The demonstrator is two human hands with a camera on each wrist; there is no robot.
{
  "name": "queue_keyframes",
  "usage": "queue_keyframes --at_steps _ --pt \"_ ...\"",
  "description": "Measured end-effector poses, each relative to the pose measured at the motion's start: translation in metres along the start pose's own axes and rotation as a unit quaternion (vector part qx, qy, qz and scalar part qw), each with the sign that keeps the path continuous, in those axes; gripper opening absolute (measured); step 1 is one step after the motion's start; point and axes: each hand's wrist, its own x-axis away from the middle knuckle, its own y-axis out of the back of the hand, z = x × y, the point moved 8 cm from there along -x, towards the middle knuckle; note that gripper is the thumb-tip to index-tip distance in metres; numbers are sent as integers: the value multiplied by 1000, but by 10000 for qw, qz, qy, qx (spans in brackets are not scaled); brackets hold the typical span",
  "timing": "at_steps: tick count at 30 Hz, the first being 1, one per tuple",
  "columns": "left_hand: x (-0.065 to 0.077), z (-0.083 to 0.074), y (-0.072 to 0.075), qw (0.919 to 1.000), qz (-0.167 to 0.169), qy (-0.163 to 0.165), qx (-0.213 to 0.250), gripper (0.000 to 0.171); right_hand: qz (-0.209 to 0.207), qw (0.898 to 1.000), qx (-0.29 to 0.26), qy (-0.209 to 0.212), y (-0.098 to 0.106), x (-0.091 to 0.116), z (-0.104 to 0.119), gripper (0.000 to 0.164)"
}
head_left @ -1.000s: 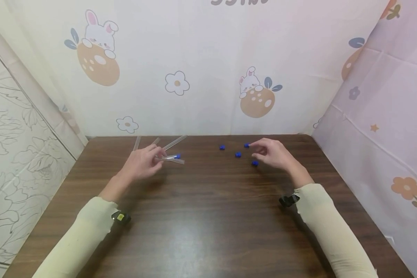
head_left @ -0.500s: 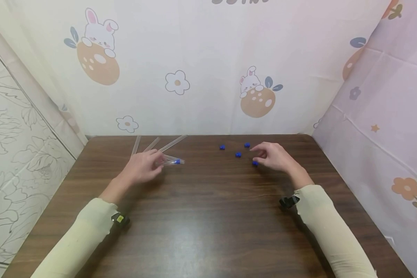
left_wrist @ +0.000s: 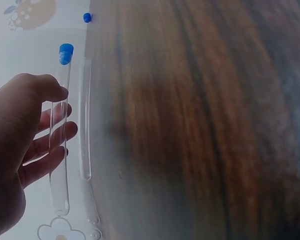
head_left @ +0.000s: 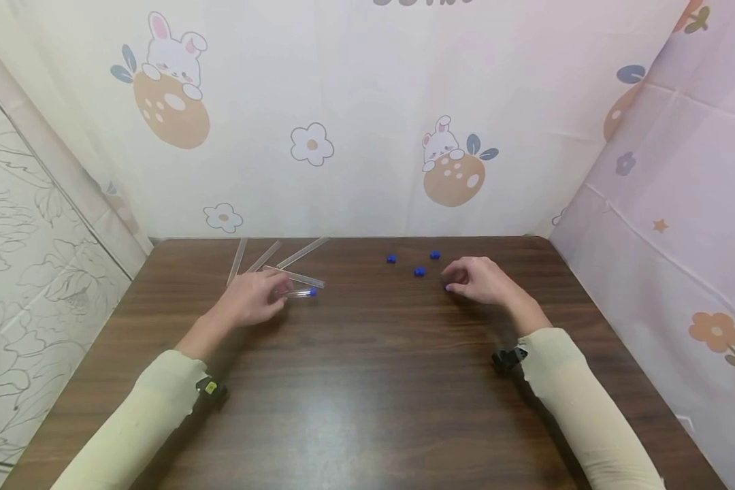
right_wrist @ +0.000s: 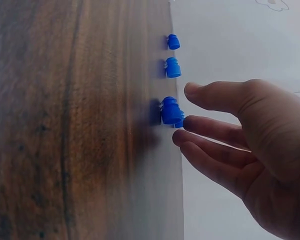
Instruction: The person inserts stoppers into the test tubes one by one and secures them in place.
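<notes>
My left hand (head_left: 254, 297) holds a clear glass test tube (left_wrist: 60, 192) with a blue stopper (left_wrist: 65, 53) in its upper end. Thumb and fingers lie on either side of the glass. Just beyond that hand, several test tubes without stoppers lie on the wooden table, one (head_left: 306, 278) close to the held tube. On the right, my right hand (head_left: 479, 280) reaches over the table with fingers spread and nothing between them. Its thumb and fingertips are right by the nearest loose blue stopper (right_wrist: 170, 111), which the thumb partly covers in the head view.
Three more blue stoppers lie toward the back of the table, including a middle one (head_left: 419, 271) and one by the back edge (head_left: 435, 255). A printed curtain (head_left: 367, 177) hangs directly behind the table (head_left: 355, 381).
My left hand has brought the stoppered test tube down toward me, away from the lying tubes. My right hand has shifted from the far stopper to the nearest one.
</notes>
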Motion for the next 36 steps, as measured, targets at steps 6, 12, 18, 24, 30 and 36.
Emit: queue_keyframes --at_steps 6,12,18,24,30,36 --pt "1 -1 -3 9999 71 -110 -22 15 110 9999 -75 -91 -3 1 -3 29" --pt "3 -2 -7 9997 121 -207 -46 15 206 9996 -85 -145 -5 1 -4 27" --pt "5 -3 -10 9996 153 -219 -83 15 232 9996 -77 -156 -6 2 -4 26" --pt "6 -2 -13 9994 214 -202 -162 15 281 9993 -33 -246 -7 2 -5 25" --pt "6 -2 -15 9994 309 -80 -142 15 252 9995 39 -204 -9 2 -7 24" --pt "6 -1 -16 9992 379 -27 -159 16 239 9996 71 -107 -12 1 -8 24"
